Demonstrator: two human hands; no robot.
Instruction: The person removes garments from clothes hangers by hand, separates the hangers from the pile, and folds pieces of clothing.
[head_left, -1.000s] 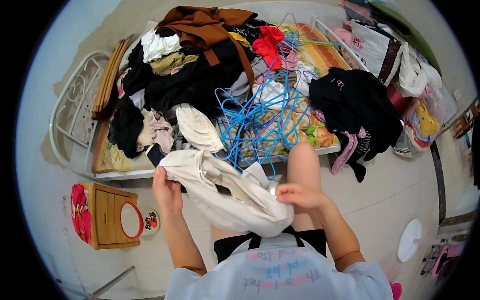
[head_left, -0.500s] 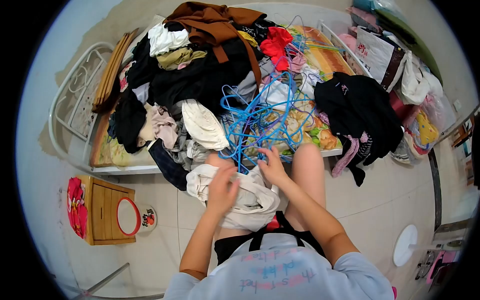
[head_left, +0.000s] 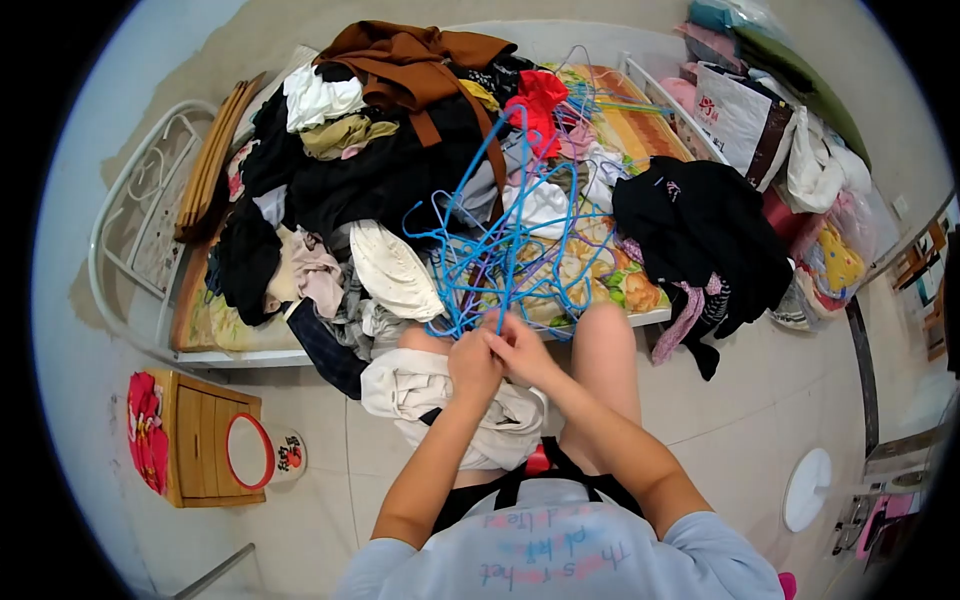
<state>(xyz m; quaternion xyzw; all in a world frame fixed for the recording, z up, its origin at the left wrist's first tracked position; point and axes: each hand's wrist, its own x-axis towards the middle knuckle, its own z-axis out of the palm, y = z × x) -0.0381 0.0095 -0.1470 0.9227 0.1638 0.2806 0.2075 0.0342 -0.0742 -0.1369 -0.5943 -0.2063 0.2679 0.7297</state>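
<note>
Meeting at the near end of the blue hangers [head_left: 512,250] on the bed [head_left: 250,357], your left hand [head_left: 474,368] and right hand [head_left: 522,350] are curled nearly closed; whether they hold one, I cannot tell. The white garment [head_left: 505,425] lies on your lap.

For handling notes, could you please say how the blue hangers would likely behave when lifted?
The blue hangers are probably light, being thin-barred, and likely fairly stiff, since their frames show clear outlines. They may snag one another, as they lie overlapping.

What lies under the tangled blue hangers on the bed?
Through gaps in the blue hangers, white cloth and flower-patterned bedding show. Where the strands bunch most thickly, whatever lies beneath is covered and cannot be told.
</note>
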